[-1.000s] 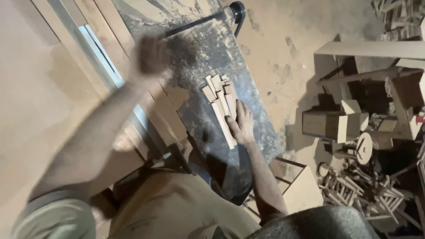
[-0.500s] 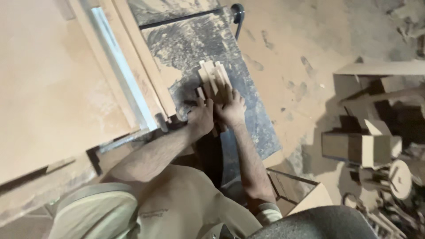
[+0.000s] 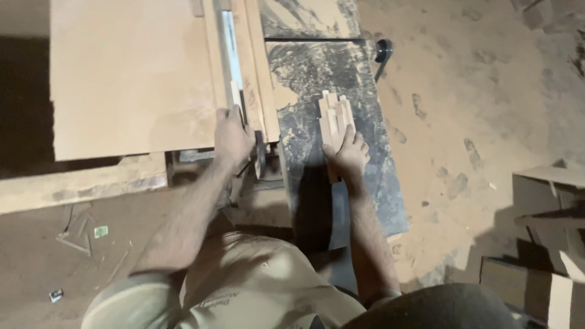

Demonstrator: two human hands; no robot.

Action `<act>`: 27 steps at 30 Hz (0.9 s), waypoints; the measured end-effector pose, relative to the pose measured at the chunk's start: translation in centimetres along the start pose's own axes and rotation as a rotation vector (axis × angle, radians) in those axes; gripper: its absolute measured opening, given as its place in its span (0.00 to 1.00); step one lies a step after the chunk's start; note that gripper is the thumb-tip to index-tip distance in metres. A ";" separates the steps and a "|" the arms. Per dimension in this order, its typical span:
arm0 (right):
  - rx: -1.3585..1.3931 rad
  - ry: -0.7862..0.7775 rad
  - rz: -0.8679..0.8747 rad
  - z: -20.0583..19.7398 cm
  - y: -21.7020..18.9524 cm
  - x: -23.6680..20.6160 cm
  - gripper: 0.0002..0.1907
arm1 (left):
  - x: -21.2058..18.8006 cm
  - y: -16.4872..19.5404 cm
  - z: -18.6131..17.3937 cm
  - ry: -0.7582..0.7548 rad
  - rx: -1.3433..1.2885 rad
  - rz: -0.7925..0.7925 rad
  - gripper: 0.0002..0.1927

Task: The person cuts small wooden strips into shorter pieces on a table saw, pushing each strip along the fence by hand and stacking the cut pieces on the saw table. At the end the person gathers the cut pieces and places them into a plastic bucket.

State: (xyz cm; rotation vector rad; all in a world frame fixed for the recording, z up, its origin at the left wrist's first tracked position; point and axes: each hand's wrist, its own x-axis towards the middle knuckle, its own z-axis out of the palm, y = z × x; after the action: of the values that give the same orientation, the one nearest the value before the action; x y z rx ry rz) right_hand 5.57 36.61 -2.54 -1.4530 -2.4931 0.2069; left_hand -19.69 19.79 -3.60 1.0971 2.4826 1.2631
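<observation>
Large flat wooden board (image 3: 131, 73) lies at far left. Left hand (image 3: 233, 135) grips the near end of the metal fence rail (image 3: 230, 58) beside it. Right hand (image 3: 347, 153) lies flat, fingers spread, on a bundle of short wooden sticks (image 3: 335, 116) resting on the dusty saw table (image 3: 372, 176).

Dim, warm orange cast. Brightest on the large board (image 3: 131, 73) and sandy floor (image 3: 475, 91). Deep shadow at left edge, under the person's torso and at lower right. No glare. Soft throughout, grainy; bundle of wood strips (image 3: 336, 116) lacks fine detail. Mild wide-angle stretch at edges.
</observation>
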 end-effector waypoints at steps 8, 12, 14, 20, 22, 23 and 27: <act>-0.049 -0.099 0.010 -0.2 0.0 0.2 0.52 | 2.9 -3.9 3.2 -0.068 -0.050 -0.144 0.13; -0.087 -0.077 -0.010 0.9 0.6 0.1 0.51 | 3.4 -4.1 3.9 -0.052 0.305 0.092 0.16; -0.096 -0.053 -0.034 1.5 1.0 0.0 0.51 | 4.1 -4.2 3.8 0.032 0.369 0.175 0.16; -0.081 -0.049 -0.024 2.4 1.8 -0.1 0.50 | 9.0 -5.2 4.1 0.013 0.412 0.249 0.17; -0.079 -0.059 -0.004 2.5 1.9 -0.1 0.51 | 11.3 -5.7 4.3 0.015 0.416 0.247 0.16; -0.094 -0.069 0.012 2.6 1.9 -0.1 0.51 | 12.4 -5.9 4.5 0.020 0.413 0.244 0.16; -0.126 -0.083 0.060 3.1 2.1 -0.1 0.51 | 16.4 -6.7 5.3 0.054 0.449 0.284 0.15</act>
State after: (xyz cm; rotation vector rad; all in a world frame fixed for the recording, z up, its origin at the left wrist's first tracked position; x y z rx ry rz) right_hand 6.50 37.58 -6.02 -1.6016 -2.5719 0.1258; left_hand -32.90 31.62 -9.00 1.5806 2.8095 0.8093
